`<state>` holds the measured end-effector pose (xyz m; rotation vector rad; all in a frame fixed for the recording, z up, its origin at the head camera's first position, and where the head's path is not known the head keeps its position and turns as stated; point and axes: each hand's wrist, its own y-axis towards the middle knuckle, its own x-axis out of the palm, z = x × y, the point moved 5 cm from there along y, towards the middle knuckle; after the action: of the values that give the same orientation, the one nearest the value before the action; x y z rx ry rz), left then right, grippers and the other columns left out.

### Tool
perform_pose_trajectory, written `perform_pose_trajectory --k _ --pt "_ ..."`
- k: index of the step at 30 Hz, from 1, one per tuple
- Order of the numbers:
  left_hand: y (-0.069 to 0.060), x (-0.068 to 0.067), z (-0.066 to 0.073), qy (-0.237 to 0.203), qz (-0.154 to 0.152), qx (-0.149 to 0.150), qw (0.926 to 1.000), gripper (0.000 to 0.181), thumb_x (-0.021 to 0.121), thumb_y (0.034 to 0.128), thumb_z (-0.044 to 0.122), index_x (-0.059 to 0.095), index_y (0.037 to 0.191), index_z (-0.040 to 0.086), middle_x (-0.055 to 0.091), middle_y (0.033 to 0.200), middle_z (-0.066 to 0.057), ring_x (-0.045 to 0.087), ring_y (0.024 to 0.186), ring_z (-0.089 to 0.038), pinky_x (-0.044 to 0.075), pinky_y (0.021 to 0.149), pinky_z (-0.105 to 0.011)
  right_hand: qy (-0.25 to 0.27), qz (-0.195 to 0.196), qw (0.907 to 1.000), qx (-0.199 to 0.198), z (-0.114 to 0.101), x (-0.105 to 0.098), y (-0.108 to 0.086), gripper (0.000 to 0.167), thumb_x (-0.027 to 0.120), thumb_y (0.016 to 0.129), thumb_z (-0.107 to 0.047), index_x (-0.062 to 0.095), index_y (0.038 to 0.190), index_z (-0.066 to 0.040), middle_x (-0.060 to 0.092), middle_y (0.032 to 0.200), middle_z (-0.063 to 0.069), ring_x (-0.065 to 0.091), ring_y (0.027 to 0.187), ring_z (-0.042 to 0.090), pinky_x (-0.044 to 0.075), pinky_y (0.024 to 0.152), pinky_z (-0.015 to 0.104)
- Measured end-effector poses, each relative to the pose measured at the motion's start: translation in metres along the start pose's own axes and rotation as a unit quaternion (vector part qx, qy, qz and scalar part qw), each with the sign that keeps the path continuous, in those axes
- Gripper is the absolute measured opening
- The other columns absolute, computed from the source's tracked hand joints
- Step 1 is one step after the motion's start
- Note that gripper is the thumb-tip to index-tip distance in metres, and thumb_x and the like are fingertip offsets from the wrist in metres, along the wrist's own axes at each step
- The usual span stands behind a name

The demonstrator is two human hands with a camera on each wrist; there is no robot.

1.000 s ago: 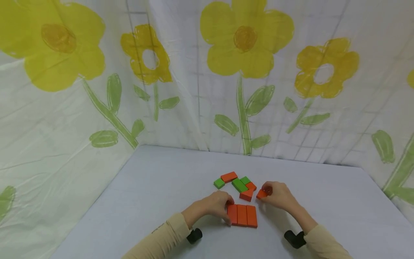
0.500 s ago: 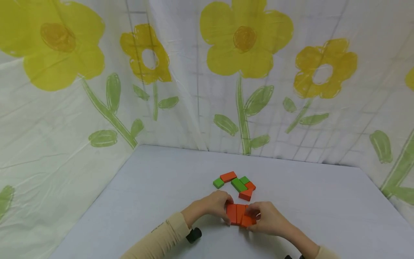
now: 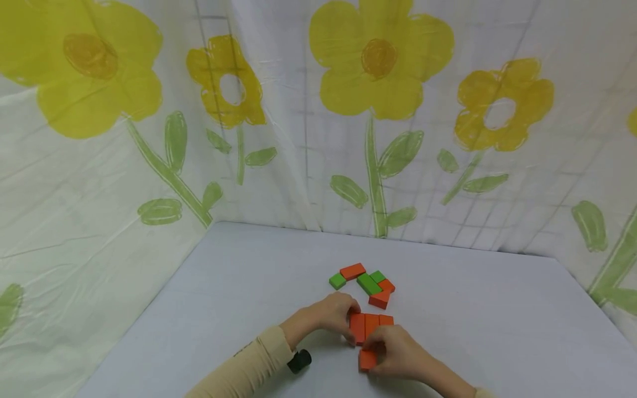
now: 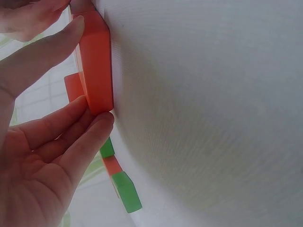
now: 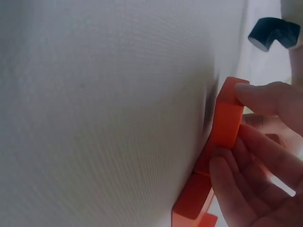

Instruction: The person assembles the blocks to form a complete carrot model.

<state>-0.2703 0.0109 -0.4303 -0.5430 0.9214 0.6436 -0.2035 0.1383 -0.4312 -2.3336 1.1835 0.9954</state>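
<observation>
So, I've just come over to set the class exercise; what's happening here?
A person's left hand holds the left block of a red row of three on the table. The right hand pinches another red block at the row's near side. Beyond lie six more blocks: three red, three green.

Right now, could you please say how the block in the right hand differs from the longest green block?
The held block is orange-red, the longest green block green. The right hand grips the held block; no hand touches the green one. The held block is nearer the person than the green one. Both have straight edges.
</observation>
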Motion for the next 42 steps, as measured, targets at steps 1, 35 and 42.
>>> perform_pose_trajectory --k 1,35,42 --pt "0.0 0.0 0.0 0.0 0.0 0.001 1.0 0.044 0.087 0.0729 0.019 0.067 0.111 0.007 0.058 0.091 0.007 0.048 0.082 -0.004 0.045 0.076 -0.018 -0.005 0.003 1.0 -0.002 -0.001 0.001 0.0 0.026 0.084 0.068 -0.008 0.073 0.091 -0.009 0.064 0.082 -0.015 0.05 0.073 0.001 0.048 0.068 0.023" --pt "-0.002 -0.002 0.001 -0.001 0.004 0.004 1.0 0.047 0.088 0.0714 0.019 0.067 0.112 0.005 0.059 0.093 0.006 0.048 0.082 -0.004 0.044 0.077 -0.018 -0.05 0.036 0.998 0.016 -0.002 -0.005 -0.003 0.017 0.084 0.072 -0.011 0.076 0.084 -0.002 0.063 0.066 -0.012 0.046 0.061 0.0 0.044 0.055 0.021" --pt "-0.001 0.0 0.0 -0.006 -0.001 -0.002 1.0 0.049 0.088 0.0715 0.02 0.066 0.113 0.005 0.059 0.095 0.006 0.047 0.083 -0.004 0.044 0.076 -0.018 -0.053 0.068 0.9962 0.008 0.001 -0.038 0.004 0.011 0.08 0.077 -0.011 0.075 0.084 -0.004 0.066 0.074 -0.008 0.055 0.066 0.004 0.049 0.059 0.021"
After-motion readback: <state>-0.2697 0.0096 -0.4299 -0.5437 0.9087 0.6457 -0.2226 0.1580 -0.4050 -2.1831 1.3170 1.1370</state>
